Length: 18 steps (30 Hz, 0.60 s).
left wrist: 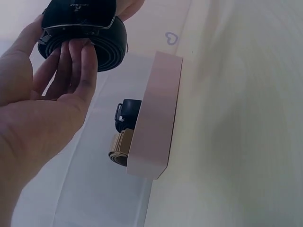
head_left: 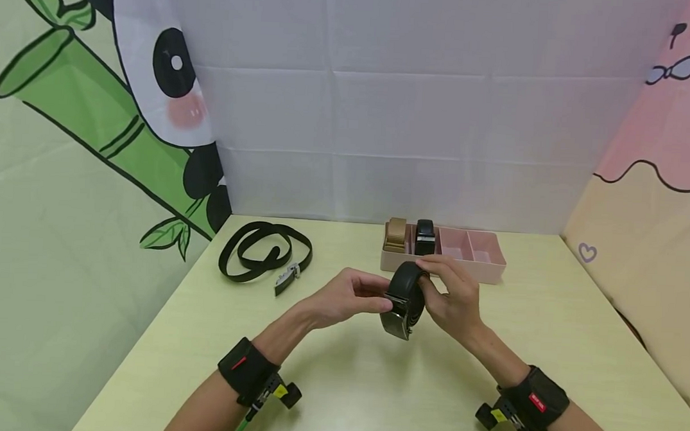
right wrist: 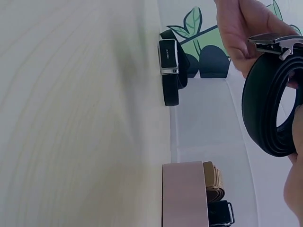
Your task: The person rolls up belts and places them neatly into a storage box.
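Note:
A black belt (head_left: pixel 407 282), rolled into a tight coil with a shiny metal plate buckle (head_left: pixel 397 320), is held between both hands above the table. My left hand (head_left: pixel 347 299) grips it from the left, thumb at the buckle; the left wrist view shows its fingers (left wrist: pixel 73 66) tucked into the coil. From the right, my right hand (head_left: pixel 454 300) pinches the upper edge of the coil. Farther left on the table lies another black belt (head_left: pixel 272 258), loosely looped, with its silver and black buckle (head_left: pixel 287 277) toward me.
Behind the hands stands a pink divided box (head_left: pixel 481 273). Its left compartments hold a rolled tan belt (head_left: pixel 395 234) and a rolled black belt (head_left: pixel 425 237); two pink compartments show at its right. A pale fabric wall (head_left: pixel 355 113) rises along the table's back edge.

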{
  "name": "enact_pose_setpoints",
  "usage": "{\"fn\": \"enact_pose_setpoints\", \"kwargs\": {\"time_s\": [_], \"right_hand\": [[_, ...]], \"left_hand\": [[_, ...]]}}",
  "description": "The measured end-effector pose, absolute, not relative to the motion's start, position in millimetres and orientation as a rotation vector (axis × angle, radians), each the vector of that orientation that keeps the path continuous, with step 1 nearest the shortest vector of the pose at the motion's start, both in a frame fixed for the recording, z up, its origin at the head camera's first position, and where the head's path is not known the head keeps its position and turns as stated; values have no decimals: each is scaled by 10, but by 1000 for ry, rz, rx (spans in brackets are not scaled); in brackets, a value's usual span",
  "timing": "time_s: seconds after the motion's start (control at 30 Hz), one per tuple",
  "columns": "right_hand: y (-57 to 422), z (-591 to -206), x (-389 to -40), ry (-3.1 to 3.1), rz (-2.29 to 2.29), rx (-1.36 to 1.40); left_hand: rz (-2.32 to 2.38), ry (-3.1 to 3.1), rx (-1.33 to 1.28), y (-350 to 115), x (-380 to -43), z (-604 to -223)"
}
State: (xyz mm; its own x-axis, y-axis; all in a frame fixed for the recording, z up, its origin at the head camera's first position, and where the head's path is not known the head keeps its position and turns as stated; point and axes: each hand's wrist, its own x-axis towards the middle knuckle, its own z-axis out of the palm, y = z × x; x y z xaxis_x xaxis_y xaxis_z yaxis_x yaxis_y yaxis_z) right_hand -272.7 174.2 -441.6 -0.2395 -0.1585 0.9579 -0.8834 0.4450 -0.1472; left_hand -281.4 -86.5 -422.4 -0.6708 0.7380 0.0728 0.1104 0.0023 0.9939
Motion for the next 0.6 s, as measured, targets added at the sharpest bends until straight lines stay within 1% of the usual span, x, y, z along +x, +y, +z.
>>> {"fn": "enact_pose_setpoints", "kwargs": {"time_s": [0.3,0.6], "right_hand": [[1778,-4442,-2730,-1809,978,885],[1755,-4474,-2726,-1892,1213,801]], "left_hand": [[1751,1800,881,-830,-2792,-4244],[1817,1806,826,-785,-2788,-4212]]}}
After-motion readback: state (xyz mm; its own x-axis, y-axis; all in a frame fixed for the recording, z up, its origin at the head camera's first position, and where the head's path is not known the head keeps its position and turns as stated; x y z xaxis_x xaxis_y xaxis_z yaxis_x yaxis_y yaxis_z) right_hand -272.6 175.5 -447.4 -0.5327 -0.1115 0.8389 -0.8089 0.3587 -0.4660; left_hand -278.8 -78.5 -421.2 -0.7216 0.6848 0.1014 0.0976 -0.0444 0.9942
